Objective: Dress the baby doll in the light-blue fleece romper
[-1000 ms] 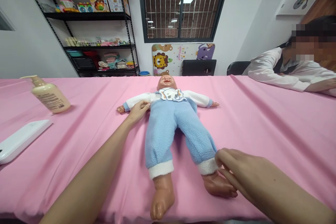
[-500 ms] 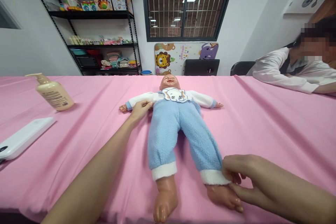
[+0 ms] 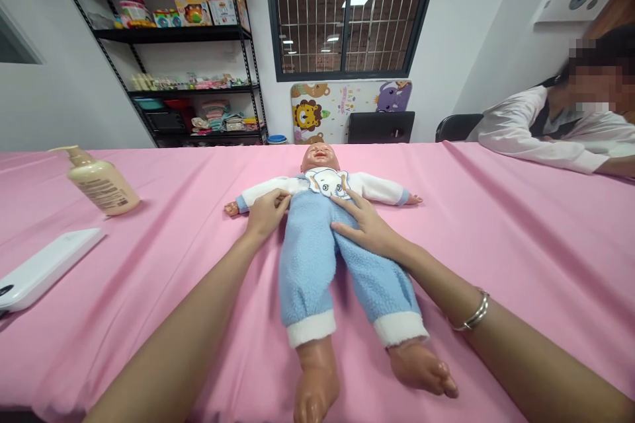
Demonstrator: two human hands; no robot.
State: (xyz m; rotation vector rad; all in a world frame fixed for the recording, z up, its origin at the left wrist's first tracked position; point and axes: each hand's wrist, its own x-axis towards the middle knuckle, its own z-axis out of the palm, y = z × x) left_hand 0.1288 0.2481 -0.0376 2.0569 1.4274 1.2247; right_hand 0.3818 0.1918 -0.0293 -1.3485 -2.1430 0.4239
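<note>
A baby doll (image 3: 320, 157) lies on its back on the pink cloth, arms spread and feet toward me. It wears a fuzzy blue-and-white outfit (image 3: 308, 251) with an elephant face (image 3: 328, 183) on the chest. At the doll's waist, on the left side, my left hand (image 3: 268, 213) has its fingers closed on the edge of the outfit. My right hand (image 3: 364, 225) rests over the upper part of the other trouser leg, fingers spread and fingertips just below the elephant face. A silver bracelet (image 3: 477, 312) circles my right wrist.
A beige pump bottle (image 3: 104, 186) and a white device (image 3: 52, 268) lie or stand on the pink tablecloth (image 3: 163, 211) at left. Across the table at right, a person in white sleeves (image 3: 536, 132) leans on it. Behind are a black shelf rack (image 3: 173, 33) and a dark chair (image 3: 381, 127).
My right hand has left the trouser cuff at the doll's ankle and moved up to the hip, its fingers now spread. My left hand stays at the waist.
</note>
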